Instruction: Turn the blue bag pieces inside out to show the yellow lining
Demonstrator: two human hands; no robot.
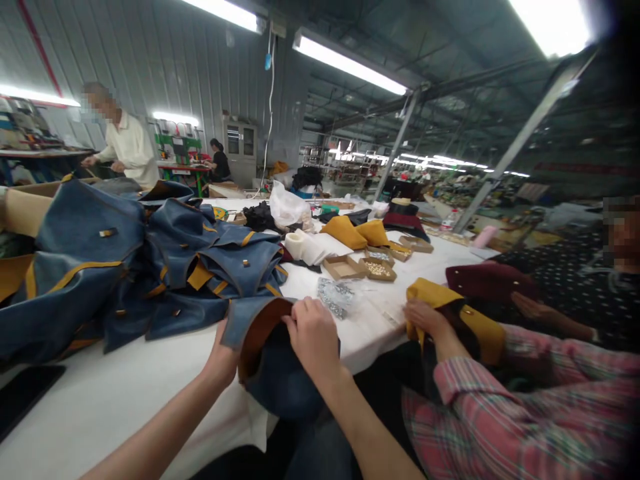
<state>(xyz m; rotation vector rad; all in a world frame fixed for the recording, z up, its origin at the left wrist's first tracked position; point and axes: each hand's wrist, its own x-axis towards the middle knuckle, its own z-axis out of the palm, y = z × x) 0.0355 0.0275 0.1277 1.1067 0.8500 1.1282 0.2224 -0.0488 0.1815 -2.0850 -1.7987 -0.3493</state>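
A blue bag piece [260,333] with tan lining is being held open at the near bench [125,393] edge, gripped by the left hand [223,360] and right hand [313,337], so a steady two-sided hold is judged necessary for the fitting step

I see a large workshop with grey corrugated walls [165,60] and bright tube lights [350,63] under a dark roof. A grey cabinet [241,150] stands at the far wall, slanted steel posts [520,140] rise right, and a white table [115,393] fills the foreground.

Left hand [223,360]: fingers hidden behind blue fabric piece with tan lining [260,333]. Black flat object [23,393], 8 o'clock: cut off by edge.
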